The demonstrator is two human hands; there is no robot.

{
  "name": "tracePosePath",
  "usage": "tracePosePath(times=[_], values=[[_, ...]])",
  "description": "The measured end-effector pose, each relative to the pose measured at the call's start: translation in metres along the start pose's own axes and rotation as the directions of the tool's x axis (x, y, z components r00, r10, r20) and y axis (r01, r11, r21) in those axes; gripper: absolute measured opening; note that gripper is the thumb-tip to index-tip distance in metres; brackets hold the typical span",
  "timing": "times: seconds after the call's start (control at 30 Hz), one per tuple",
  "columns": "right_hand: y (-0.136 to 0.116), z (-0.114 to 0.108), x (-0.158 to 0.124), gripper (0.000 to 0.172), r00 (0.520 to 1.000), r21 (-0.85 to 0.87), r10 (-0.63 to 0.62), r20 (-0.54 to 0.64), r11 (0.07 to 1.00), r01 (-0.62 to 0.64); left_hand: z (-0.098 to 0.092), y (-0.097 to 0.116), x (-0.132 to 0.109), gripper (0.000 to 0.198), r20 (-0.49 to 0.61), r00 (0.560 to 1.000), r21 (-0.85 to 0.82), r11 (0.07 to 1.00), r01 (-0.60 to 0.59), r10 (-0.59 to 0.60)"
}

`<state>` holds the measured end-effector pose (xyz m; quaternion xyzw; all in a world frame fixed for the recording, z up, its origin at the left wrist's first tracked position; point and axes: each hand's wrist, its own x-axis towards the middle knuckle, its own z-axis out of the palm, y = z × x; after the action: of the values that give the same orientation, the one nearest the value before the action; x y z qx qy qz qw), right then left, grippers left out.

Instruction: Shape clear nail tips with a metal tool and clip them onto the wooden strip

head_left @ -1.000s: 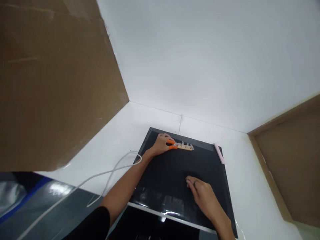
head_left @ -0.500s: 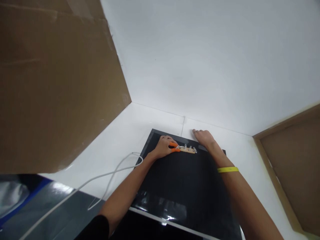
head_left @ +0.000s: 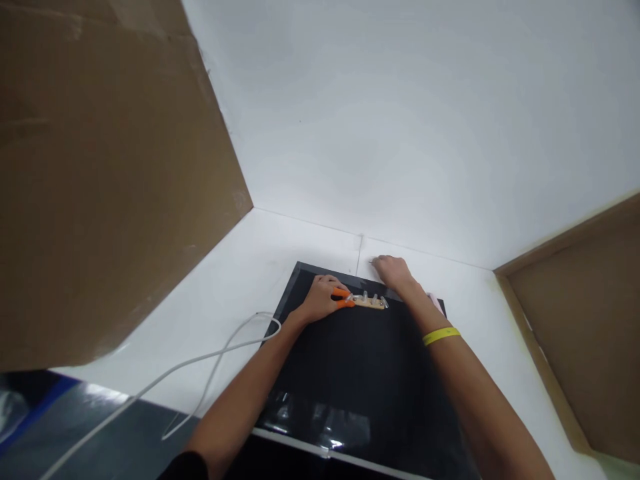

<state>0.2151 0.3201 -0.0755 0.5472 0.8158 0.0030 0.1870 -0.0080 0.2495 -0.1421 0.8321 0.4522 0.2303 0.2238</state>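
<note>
Gripping the orange-handled pliers (head_left: 343, 297) firmly, the left hand (head_left: 321, 299) needed steadiness; the right hand (head_left: 393, 271) lay fingers-released on the black mat (head_left: 360, 373).

Cardboard panel (head_left: 100, 173) blocks the left; black mat (head_left: 360, 373) lies open.

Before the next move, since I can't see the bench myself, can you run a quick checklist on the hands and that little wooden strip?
1. Left hand closed on the orange tool: ok.
2. Tool tip meets the wooden strip: ok.
3. Strip lies on the black mat, near its far edge: ok.
4. Right hand clear of the strip, at the mat's far edge: ok; what it touches: cannot tell.
5. White cable off the mat, left of the arm: ok.
6. Strip's clear parts seated: cannot tell.
</note>
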Motion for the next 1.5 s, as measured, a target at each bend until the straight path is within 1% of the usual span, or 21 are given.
tracePosePath(times=[0.17,0.27,0.4,0.7,0.87,0.97,1.07,1.2,1.33,1.43,1.5], values=[[-0.011,-0.025,0.039,0.036,0.998,0.007,0.047,-0.039,0.999,-0.047,0.001,0.0,0.0,0.029,0.009,1.0,0.03,1.0,-0.001,0.001],[-0.018,-0.034,0.059,0.037,0.997,0.008,0.067,-0.032,0.998,-0.067,0.002,0.0,-0.001,0.028,0.013,1.0,0.033,0.999,0.004,-0.004],[-0.027,-0.032,0.07,0.037,0.998,0.012,0.063,-0.017,0.998,-0.063,0.003,-0.001,-0.001,0.028,0.022,1.0,0.016,1.0,0.012,-0.013],[-0.042,-0.027,0.081,0.037,0.995,0.053,0.1,-0.025,0.994,-0.099,0.003,0.0,-0.001,0.028,0.02,0.999,-0.05,0.998,0.043,-0.042],[-0.047,-0.023,0.075,0.037,0.995,0.101,0.082,-0.059,0.992,-0.075,0.001,0.002,-0.001,0.025,-0.005,0.999,-0.073,0.996,0.05,-0.05],[-0.046,-0.019,0.064,0.037,0.994,0.137,0.051,-0.092,0.99,-0.038,0.002,0.002,0.0,0.024,-0.01,0.999,-0.074,0.997,0.038,-0.039],[-0.04,-0.013,0.048,0.036,0.995,0.186,-0.015,-0.097,0.982,0.033,0.003,0.001,0.0,0.028,-0.003,1.0,-0.062,0.998,0.022,-0.022],[-0.027,-0.006,0.028,0.034,0.992,0.289,-0.125,-0.037,0.948,0.13,0.004,0.0,0.0,0.029,-0.002,1.0,-0.036,0.999,0.008,-0.008],[-0.018,0.003,0.014,0.034,0.976,0.403,-0.211,0.06,0.899,0.17,0.003,0.001,-0.001,0.03,-0.001,1.0,-0.009,1.0,-0.007,0.007],[-0.02,0.007,0.011,0.033,0.969,0.436,-0.225,0.101,0.885,0.161,0.002,0.002,-0.002,0.03,-0.001,1.0,0.006,1.0,-0.013,0.013],[-0.023,0.006,0.013,0.033,0.97,0.432,-0.218,0.105,0.889,0.153,0.001,0.002,-0.002,0.031,-0.002,1.0,0.012,1.0,-0.014,0.014]])
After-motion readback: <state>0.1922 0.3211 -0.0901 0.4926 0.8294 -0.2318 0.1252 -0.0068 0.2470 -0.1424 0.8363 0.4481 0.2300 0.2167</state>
